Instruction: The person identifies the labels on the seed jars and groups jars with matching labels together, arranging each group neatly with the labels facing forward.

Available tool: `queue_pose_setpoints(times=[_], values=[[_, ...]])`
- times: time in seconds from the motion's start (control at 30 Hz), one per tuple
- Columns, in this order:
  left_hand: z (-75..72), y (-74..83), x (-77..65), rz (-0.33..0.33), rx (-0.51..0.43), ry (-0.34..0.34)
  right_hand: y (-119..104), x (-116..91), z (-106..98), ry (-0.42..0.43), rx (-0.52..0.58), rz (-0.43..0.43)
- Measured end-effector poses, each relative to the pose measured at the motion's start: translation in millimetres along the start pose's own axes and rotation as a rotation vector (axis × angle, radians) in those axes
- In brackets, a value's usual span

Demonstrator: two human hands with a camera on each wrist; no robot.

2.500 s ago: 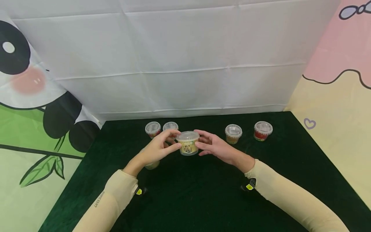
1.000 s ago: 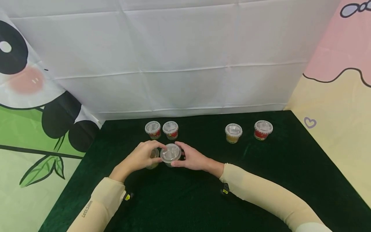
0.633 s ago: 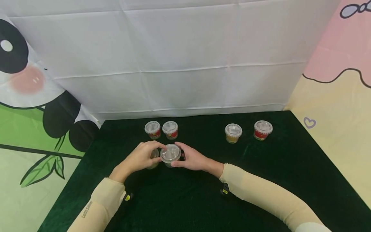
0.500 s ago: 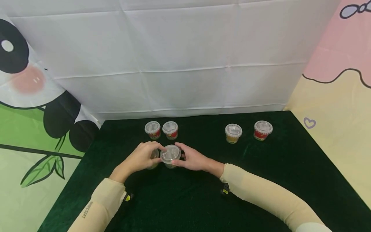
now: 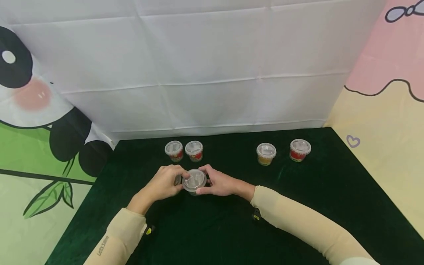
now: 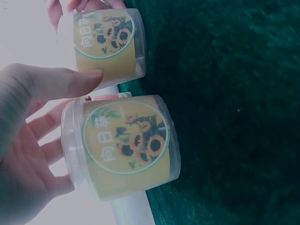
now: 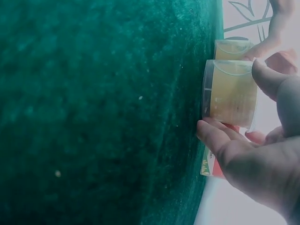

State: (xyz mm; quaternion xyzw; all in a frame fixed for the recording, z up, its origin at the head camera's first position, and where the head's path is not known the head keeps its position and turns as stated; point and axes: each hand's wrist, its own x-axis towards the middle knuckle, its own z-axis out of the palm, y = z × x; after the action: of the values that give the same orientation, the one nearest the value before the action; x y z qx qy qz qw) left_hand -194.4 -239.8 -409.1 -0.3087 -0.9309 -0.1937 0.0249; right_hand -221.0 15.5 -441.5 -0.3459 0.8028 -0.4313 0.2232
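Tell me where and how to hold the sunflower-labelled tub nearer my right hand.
I'd take the sunflower-labelled tub by its round side walls, just below the lid, from the right: it appears upright, the lid overhangs the body, and a matching tub stands close on its left.

The head view is evenly lit, wrist views hazy.
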Motion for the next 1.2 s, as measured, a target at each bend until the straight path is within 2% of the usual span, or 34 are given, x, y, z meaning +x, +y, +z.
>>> queue_pose_setpoints(times=[0.43, 0.7, 0.87, 1.03, 1.13, 1.2], values=[[4.9, 4.8, -1.8, -0.015, 0.024, 0.026, 3, 0, 2, -0.006, 0.000, -0.034], [8.7, 6.1, -2.7, 0.009, 0.045, 0.063, 3, -2, 4, 0.011, 0.024, -0.025], [5.2, 7.4, -6.6, 0.002, 0.112, 0.017, 0, -3, 8, 0.019, 0.082, -0.003], [-3.6, 28.4, -5.7, -0.028, 0.160, -0.050, -3, -10, 1, 0.028, 0.084, 0.016], [-7.7, 47.0, 1.2, 0.008, 0.134, -0.049, -2, -19, -13, 0.071, 0.045, -0.018], [-9.1, 58.9, 7.6, 0.046, 0.101, -0.036, 0, -28, -25, 0.128, -0.007, -0.056]])
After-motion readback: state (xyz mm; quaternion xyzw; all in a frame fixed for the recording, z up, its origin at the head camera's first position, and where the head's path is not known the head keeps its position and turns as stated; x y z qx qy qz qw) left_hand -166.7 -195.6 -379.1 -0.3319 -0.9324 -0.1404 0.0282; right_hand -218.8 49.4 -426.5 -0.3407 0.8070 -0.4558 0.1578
